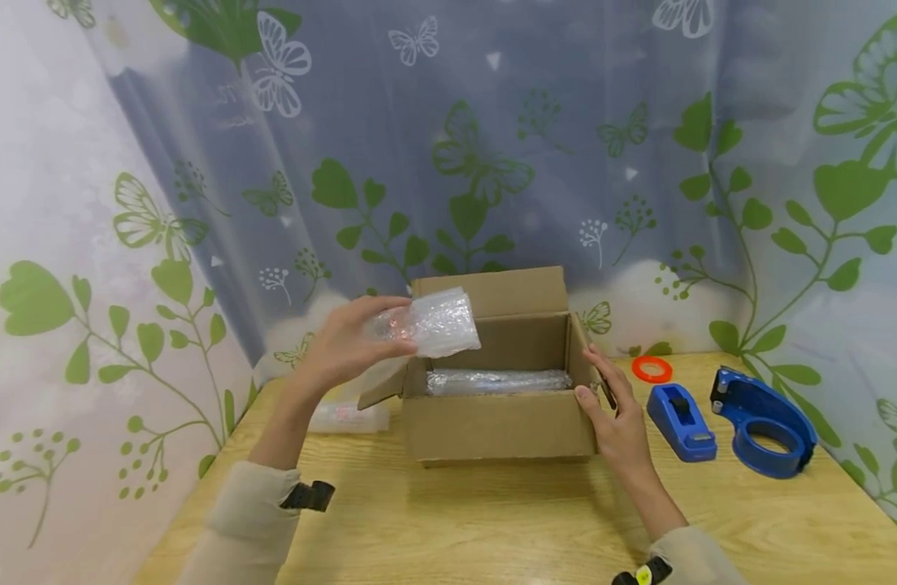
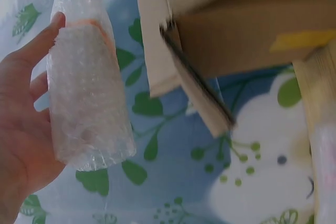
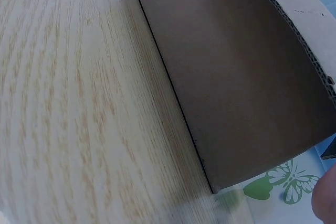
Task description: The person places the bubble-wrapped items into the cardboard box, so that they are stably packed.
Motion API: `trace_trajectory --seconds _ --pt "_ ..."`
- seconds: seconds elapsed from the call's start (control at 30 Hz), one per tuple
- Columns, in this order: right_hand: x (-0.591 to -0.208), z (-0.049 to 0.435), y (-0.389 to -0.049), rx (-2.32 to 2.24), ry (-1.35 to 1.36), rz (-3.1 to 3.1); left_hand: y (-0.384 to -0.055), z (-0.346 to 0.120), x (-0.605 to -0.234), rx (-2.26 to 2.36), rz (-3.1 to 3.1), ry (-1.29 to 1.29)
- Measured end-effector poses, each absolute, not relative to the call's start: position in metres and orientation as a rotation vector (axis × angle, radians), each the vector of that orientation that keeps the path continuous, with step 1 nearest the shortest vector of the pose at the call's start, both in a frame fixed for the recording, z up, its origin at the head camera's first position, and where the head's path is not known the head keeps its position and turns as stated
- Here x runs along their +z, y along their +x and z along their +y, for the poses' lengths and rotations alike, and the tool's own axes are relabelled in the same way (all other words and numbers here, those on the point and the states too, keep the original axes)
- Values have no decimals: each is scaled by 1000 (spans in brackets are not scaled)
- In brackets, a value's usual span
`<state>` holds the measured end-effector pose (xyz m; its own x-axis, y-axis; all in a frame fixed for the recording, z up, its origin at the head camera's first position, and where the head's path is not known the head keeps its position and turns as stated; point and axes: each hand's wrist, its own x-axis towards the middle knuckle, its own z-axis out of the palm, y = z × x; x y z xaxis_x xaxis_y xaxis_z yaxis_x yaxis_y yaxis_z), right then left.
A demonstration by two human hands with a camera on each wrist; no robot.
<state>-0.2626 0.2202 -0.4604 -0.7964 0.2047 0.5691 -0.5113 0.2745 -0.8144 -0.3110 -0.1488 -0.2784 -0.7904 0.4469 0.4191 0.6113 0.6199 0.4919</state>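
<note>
My left hand (image 1: 346,345) holds a bubble-wrapped bundle (image 1: 447,323) above the left side of an open cardboard box (image 1: 500,429). In the left wrist view the bundle (image 2: 92,98) is a pale, tapering shape with an orange band, gripped between thumb and fingers; what is inside cannot be made out. My right hand (image 1: 621,418) grips the right side of the box at its flap. Inside the box lies another length of bubble wrap (image 1: 496,382). The right wrist view shows the box's plain outer wall (image 3: 236,82) and just a fingertip (image 3: 326,195).
Left of the box, a further bubble-wrapped bundle (image 1: 348,418) lies on the wooden table (image 1: 492,528). To the right are an orange tape roll (image 1: 652,370), a small blue tape dispenser (image 1: 681,422) and a larger blue tape dispenser (image 1: 766,431). A patterned curtain (image 1: 390,114) hangs behind.
</note>
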Motion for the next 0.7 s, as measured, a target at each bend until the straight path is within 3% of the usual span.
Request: trace_trajectory --seconds 0.7 --pt "-460 219 -261 1577 249 -1966 -333 -62 -287 -967 -2567 -1038"
